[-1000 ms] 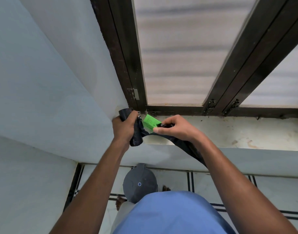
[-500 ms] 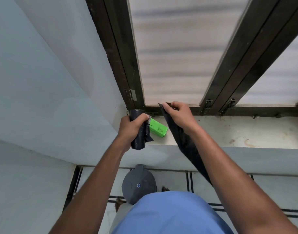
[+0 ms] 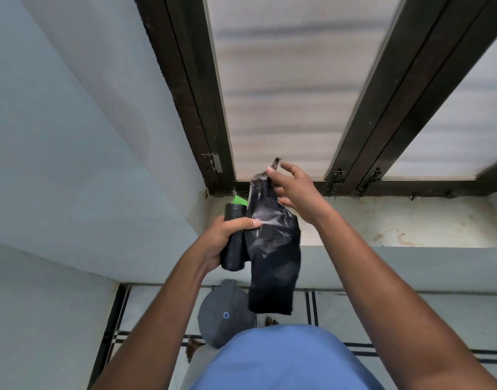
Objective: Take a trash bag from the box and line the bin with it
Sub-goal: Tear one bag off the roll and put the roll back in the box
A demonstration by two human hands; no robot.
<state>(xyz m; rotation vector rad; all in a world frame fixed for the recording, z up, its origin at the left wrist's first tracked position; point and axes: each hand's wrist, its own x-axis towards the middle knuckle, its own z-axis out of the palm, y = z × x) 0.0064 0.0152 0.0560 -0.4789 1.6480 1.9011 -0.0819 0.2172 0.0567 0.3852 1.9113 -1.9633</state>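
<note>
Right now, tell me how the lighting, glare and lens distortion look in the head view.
Head view: soft daylight through the frosted window, no hard shadows; a pale sheen on the black trash bag pinched by the right hand; wide-angle bending curves the window frame and wall edges; the right hand's fingertips look slightly motion-blurred; the roll in the left hand stays sharp.

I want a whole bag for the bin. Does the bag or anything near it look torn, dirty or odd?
The trash bag pinched by the right hand has a ragged top edge; no holes show. The left hand grips the roll. The sill is stained and grimy.
</note>
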